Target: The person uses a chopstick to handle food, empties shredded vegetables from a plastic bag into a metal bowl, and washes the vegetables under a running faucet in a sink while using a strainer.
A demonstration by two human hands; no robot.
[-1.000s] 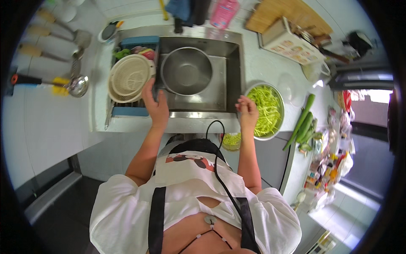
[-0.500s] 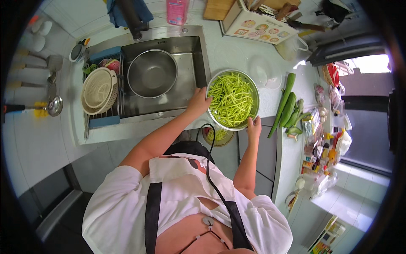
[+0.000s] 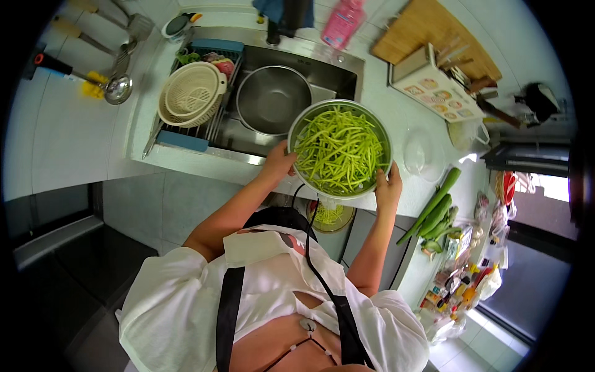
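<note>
I see left hand (image 3: 279, 162) and right hand (image 3: 388, 186) gripping the steel colander (image 3: 340, 149) rim, fingertips hidden; pink bottle (image 3: 342, 22) top cut off.

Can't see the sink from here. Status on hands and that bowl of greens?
Left hand and right hand grip the metal bowl rim, either side. Bowl full of green strips, held over the sink edge. Empty pot sits in the sink beside it.
</note>
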